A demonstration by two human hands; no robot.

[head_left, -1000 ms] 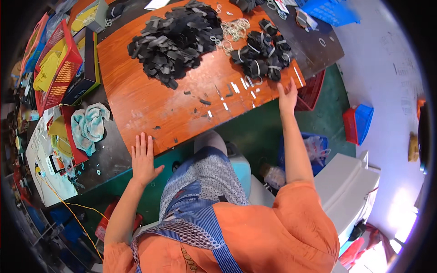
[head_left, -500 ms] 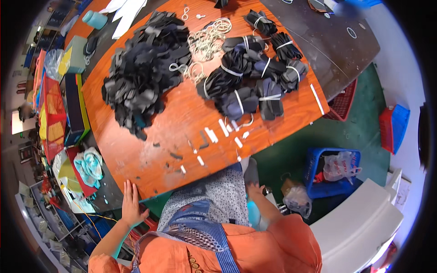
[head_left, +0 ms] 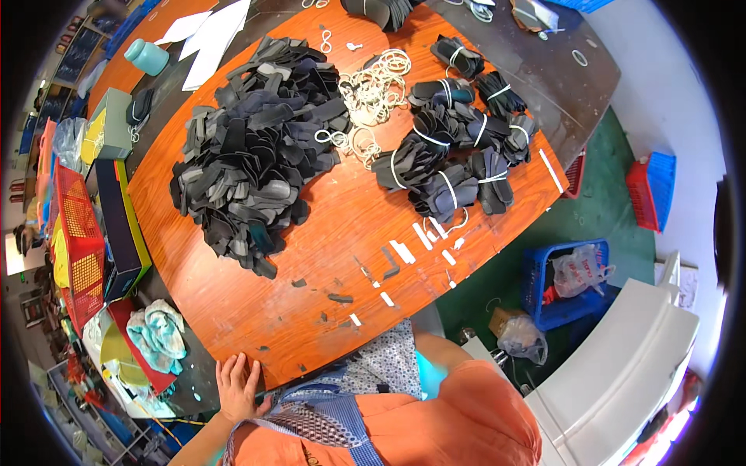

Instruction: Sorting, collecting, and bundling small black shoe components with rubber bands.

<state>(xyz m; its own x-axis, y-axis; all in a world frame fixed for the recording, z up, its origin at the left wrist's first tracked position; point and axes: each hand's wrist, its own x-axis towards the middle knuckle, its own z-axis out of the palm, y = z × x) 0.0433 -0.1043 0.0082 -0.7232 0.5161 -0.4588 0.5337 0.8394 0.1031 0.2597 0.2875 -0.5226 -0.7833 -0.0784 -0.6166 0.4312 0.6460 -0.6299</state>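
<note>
My left hand (head_left: 239,386) lies on the near left corner of the orange-brown wood-grain table (head_left: 256,311), fingers stretched out and holding nothing. Only the forearm of my right arm shows, beside my apron (head_left: 381,361); the hand itself is hidden near the table's front edge. A big heap of loose dark grey and black flat pieces (head_left: 256,147) covers the table's left and middle. Right of it sits a tangle of cream elastic bands (head_left: 377,89). Several bundles of such pieces (head_left: 427,144), tied with pale bands, lie farther right. Another stack of dark pieces (head_left: 381,12) is at the far edge.
White strips (head_left: 402,251) and dark scraps lie along the near side of the table. At left stand red baskets (head_left: 81,241) and a crumpled teal-white cloth (head_left: 157,334). A blue bin (head_left: 536,287) with plastic bags is on the green floor, near a white chair (head_left: 614,388).
The view has shifted, so the table sits lower. My left hand stays at the table's corner. My right hand, partly seen beside my lap before, has gone out of sight.
</note>
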